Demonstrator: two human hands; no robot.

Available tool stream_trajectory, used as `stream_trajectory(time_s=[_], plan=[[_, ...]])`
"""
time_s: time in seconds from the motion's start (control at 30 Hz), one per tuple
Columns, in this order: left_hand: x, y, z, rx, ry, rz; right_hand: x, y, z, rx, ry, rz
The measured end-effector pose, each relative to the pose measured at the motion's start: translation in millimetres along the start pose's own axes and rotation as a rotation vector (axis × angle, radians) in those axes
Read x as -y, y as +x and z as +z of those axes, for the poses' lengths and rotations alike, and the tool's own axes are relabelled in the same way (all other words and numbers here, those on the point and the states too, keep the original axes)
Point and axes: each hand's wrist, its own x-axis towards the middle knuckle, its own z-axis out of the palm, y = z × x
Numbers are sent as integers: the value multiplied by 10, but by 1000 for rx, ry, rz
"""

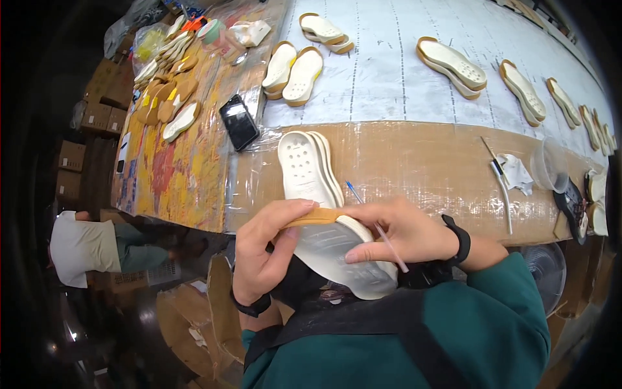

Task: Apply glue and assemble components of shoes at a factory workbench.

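A shoe sole [329, 249] with a translucent grey underside and a tan band along its upper edge is tilted up between my hands in front of my body. My left hand [262, 249] grips its left corner, thumb on the underside and fingers over the tan band. At the other side my right hand [411, 233] clasps the sole, with its thumb pressed on the translucent face. A slim pen [393, 249] with a blue tip is also tucked between the right fingers. Just beyond the sole lies a stack of cream soles [300, 162] with small round holes at one end.
A black phone [239, 123] lies left of the stack. Cream-and-tan soles [451, 63] are spread over the white sheet, and more [172, 97] pile up on the paint-stained board. To the right are a clear plastic cup [548, 165] and a brush [502, 185]. Another person [87, 249] is at far left.
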Motion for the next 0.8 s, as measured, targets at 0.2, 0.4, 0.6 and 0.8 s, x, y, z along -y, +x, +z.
stream_trajectory(time_s=[0.2, 0.4, 0.6, 0.8], plan=[[-255, 38, -25, 96, 426, 72, 43, -28, 172, -62, -200, -126], [-202, 52, -14, 70, 658, 291, 111, -12, 249, -40, -310, -227], [-245, -24, -134, 185, 135, -40, 197, -38, 302, 72, -349, -316], [-317, -2, -194, 282, -55, -238, 240, -60, 334, 121, -322, -360]])
